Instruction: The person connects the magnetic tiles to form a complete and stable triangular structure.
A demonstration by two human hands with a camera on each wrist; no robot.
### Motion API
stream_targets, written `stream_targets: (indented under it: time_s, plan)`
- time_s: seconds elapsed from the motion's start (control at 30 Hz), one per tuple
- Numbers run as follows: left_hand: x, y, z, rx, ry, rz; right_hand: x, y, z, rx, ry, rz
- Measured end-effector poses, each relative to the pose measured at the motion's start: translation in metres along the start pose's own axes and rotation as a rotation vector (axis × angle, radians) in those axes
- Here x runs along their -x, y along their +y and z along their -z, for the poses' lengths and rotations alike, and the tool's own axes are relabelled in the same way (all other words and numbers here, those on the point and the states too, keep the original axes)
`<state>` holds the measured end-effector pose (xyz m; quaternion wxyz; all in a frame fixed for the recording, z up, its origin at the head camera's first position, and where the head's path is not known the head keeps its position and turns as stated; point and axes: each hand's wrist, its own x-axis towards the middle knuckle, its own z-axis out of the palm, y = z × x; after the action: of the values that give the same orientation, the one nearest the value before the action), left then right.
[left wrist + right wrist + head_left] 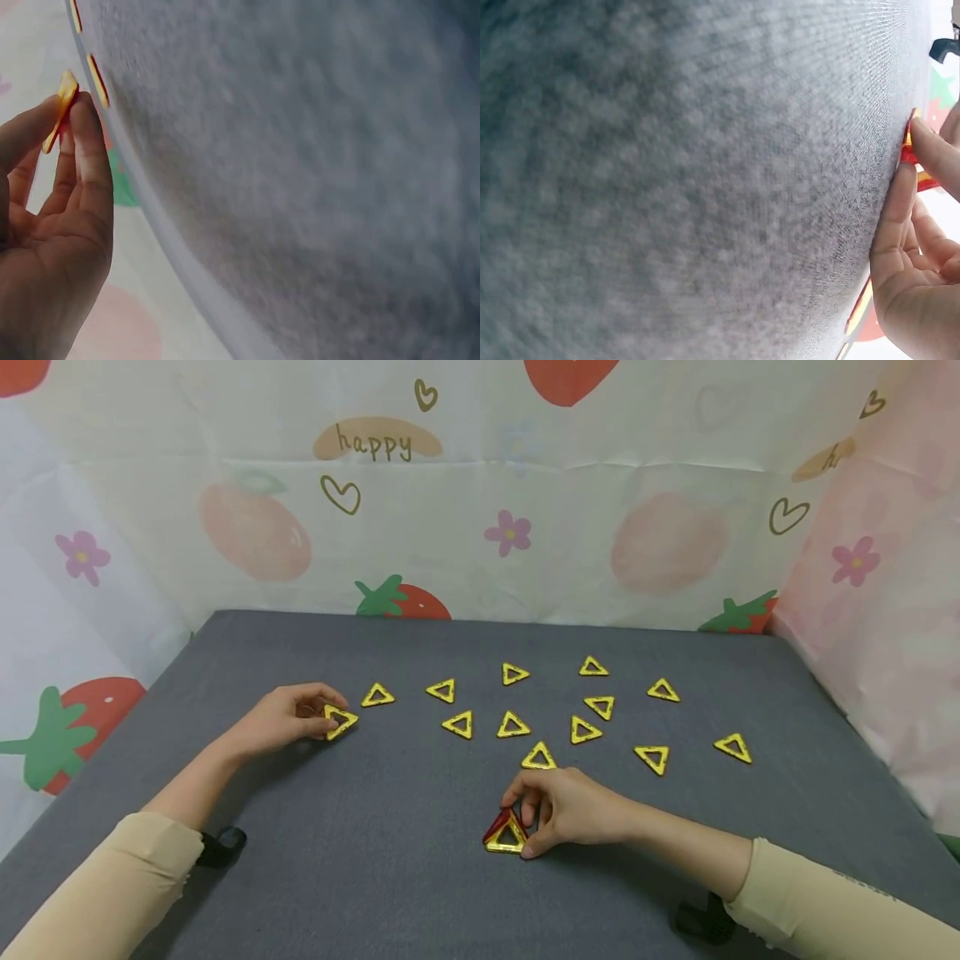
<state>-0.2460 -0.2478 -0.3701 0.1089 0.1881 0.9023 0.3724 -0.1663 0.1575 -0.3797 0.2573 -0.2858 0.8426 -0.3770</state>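
My left hand [288,718] is over the left part of the table, pinching a yellow triangular magnetic tile [351,720] between thumb and fingers. That tile [64,109] appears nearly edge-on in the left wrist view, with a red side showing. Near the front middle, my right hand [581,810] grips a small group of triangular tiles [504,848] by its right side. One yellow face looks toward me and a red face leans behind it, the two meeting at a raised tip. In the right wrist view, thumb and fingertips pinch these red and yellow tiles [908,154].
Several loose yellow triangular tiles lie flat across the middle and right of the grey table [360,877]. One tile [538,766] lies just beyond my right hand, another tile [377,702] right of my left hand. A printed curtain [480,568] stands behind the table.
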Motion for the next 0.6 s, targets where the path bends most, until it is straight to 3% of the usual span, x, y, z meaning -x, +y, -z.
stream_targets:
  time_s: [0.4, 0.6]
  plan:
    - [-0.006, 0.024, -0.02, 0.087, -0.043, -0.026, 0.0, 0.0, 0.0, -0.001, -0.002, 0.004]
    - [-0.009, 0.037, -0.032, 0.123, -0.119, -0.067, 0.0, 0.0, 0.0, 0.005, -0.001, 0.0]
